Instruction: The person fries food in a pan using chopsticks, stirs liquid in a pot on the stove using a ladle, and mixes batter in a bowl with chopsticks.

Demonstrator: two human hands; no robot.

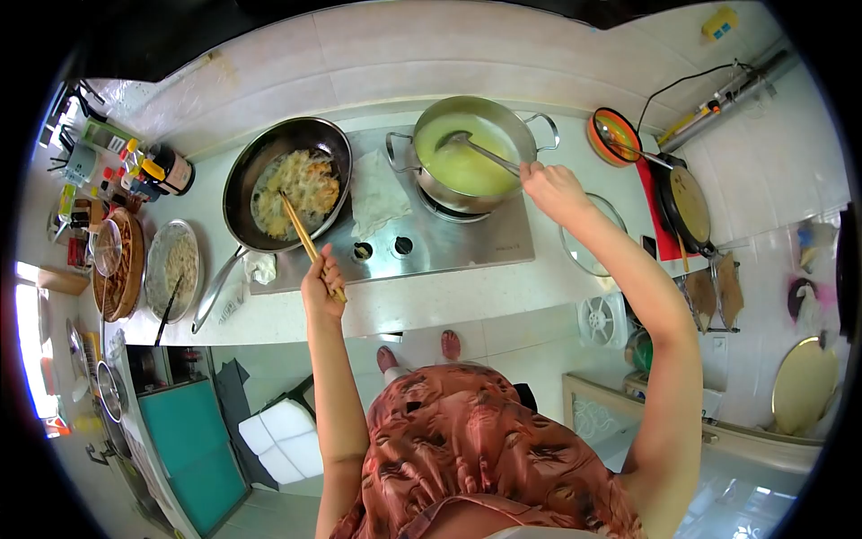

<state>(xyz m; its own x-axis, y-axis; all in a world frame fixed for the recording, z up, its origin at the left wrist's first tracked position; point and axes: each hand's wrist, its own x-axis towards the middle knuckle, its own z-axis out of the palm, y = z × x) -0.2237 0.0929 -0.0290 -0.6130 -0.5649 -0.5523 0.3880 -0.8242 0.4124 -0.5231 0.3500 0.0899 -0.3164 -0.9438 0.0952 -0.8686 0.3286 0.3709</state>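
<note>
My left hand (324,286) is closed round a pair of long wooden chopsticks (303,235). Their tips touch the battered food (303,187) frying in a dark pan (235,199) on the left of the stove. My right hand (555,190) grips the handle of a metal ladle (489,154), whose bowl dips into pale yellow-green liquid (467,171) in a two-handled steel pot (429,185). A crumpled white cloth (379,198) lies on the stove between pan and pot.
Left of the pan stand a bowl of pale food (177,269), a basket (133,292) and bottles (169,171). A glass lid (588,247), an orange bowl (614,136) and a black flat pan (687,207) are on the right. Two stove knobs (403,245) face me.
</note>
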